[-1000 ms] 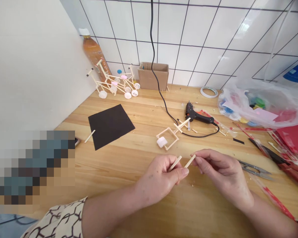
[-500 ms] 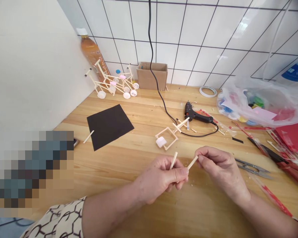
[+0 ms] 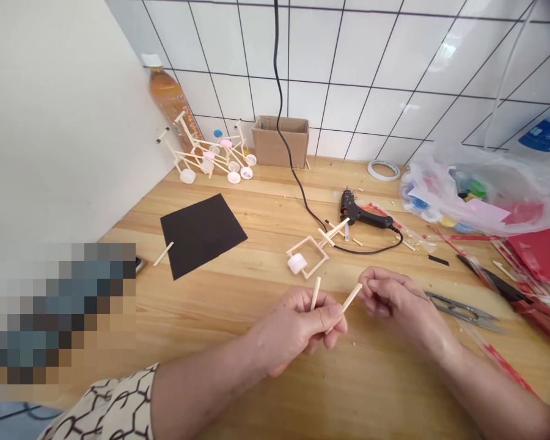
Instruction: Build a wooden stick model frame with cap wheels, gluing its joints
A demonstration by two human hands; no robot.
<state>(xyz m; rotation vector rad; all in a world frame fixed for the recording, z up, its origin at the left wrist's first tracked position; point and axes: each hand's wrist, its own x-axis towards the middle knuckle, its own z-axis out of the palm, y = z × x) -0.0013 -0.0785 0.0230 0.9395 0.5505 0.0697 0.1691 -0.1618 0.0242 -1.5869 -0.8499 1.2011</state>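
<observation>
My left hand (image 3: 314, 321) is closed around two short, pale wooden sticks. One wooden stick (image 3: 316, 293) rises from between its fingers, and a second wooden stick (image 3: 351, 297) slants up to the right from under the thumb. Close to the tip of that second stick is my right hand (image 3: 392, 296), its thumb and fingers pinched together; whether anything small is between them is hidden. Just beyond the hands lies a small stick frame (image 3: 321, 247) with a white pad (image 3: 297, 263) at one corner.
Behind the frame a black glue gun (image 3: 366, 214) rests with its cord. Grey thread snips (image 3: 467, 311) lie right of my right hand. Black paper (image 3: 204, 232), finished stick models (image 3: 211, 153), a cardboard box (image 3: 282, 143), tape (image 3: 384, 170) and a plastic bag (image 3: 486, 189) surround the work area.
My right fingertips have slid off the end of the second stick and curled in more. My left hand still holds both sticks, tilted slightly differently.
</observation>
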